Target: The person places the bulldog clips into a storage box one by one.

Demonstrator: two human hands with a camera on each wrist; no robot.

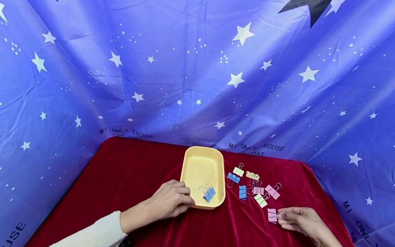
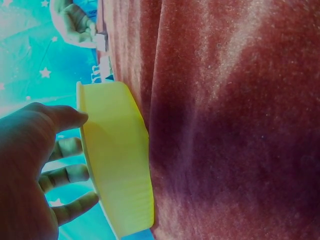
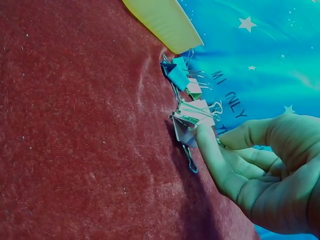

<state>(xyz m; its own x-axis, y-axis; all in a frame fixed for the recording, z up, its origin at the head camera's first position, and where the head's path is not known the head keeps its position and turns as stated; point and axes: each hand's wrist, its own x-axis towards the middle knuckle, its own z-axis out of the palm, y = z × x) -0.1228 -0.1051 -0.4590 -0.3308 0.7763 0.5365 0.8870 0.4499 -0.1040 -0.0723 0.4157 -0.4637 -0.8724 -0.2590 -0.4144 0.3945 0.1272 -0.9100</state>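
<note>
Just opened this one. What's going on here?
A person is handling binder clips at a yellow tray. The left hand holds the tray by its near left corner, and the right hand pinches a pink clip by its wire handle, off to the right of the tray. One blue clip lies in the tray. Seven others lie on the red cloth between the tray and the right hand: three yellow, two blue and two pink.
</note>
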